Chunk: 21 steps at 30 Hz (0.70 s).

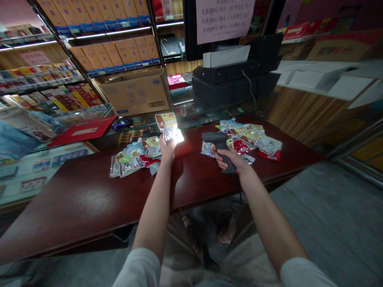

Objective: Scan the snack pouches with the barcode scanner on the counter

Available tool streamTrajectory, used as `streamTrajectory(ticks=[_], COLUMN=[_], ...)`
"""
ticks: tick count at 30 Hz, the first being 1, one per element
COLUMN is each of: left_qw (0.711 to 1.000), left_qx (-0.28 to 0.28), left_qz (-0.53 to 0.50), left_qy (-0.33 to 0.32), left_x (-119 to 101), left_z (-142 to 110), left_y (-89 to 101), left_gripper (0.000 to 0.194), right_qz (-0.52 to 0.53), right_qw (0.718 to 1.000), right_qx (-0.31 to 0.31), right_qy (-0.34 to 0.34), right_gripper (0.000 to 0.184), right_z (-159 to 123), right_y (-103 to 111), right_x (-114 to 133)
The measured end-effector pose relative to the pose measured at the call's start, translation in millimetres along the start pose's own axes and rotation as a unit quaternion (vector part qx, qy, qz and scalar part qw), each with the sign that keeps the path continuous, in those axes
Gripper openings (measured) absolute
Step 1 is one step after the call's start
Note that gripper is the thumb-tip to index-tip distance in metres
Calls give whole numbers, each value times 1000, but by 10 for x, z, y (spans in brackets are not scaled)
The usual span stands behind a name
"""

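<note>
The left hand [167, 149] has its fingers clamped on the bottom edge of a snack packet [169, 127], holding it upright above the counter [89, 199]. The packet's long axis runs up and away from the wrist, tilted a little to the left, and its lower half is washed out by a bright patch of light on the foil. The right hand [231, 159] has its fingers wrapped tight round the grip of a dark scanner [220, 149]. The scanner's handle slopes down toward the person and its head sits at the top, facing left toward the lit packet. So the packet lies left of the scanner's head, at about the same height, a clear gap between them; the left hand alone carries it.

Just left of the left hand, a pile of packets [131, 157] lies flat on the counter. Behind and right of the right hand, a second pile [254, 139] is spread out, its near edge just beside the scanner. Farther back stand a black printer [236, 75] with a cable running down, a cardboard box [134, 91], a red folder [85, 129] and a mouse [122, 124]. Shelves [44, 79] of boxed goods fill the left wall.
</note>
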<state>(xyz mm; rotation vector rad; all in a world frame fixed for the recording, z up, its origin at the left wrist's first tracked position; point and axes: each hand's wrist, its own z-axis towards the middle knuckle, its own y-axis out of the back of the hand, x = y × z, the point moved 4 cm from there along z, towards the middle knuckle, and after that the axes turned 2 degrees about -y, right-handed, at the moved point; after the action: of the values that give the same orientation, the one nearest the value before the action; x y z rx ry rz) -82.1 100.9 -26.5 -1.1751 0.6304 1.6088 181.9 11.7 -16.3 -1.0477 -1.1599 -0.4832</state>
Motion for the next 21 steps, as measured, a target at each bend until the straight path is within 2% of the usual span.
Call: streamTrajectory(ticks=[3,6,9,11,14,16,21], left_qw=[1000,995,975,955,914,884,830], left_qx=[-10,-29,-60,-59,-36,-41,-97], left_qz=[0,99,210,284,405,466,549], left_qy=[26,-1,-48,-56,-11,14,-28], left_x=[-47,-164,-337,-449,-559,-614,-730], left_z=[-5,-2,-45,-94,-156,-174,-180], left_y=[-17,30,109,149,215,281,388], left_gripper=[47,42,42,45,53,59,65], right_qz=[-5,8,26,35,49,62,85], right_qw=[1000,1000,999,999,997,996,991], right_qx=[12,2,-7,-17,-38,-52,-74], right_qy=[-6,3,21,33,43,46,71], right_gripper=[33,31,27,27,31,35,31], right_z=[-4,-3,-1,-3,-5,-7,-11], right_y=[-2,8,9,14,37,60,120], right_x=[-9,1,30,57,93,110,153])
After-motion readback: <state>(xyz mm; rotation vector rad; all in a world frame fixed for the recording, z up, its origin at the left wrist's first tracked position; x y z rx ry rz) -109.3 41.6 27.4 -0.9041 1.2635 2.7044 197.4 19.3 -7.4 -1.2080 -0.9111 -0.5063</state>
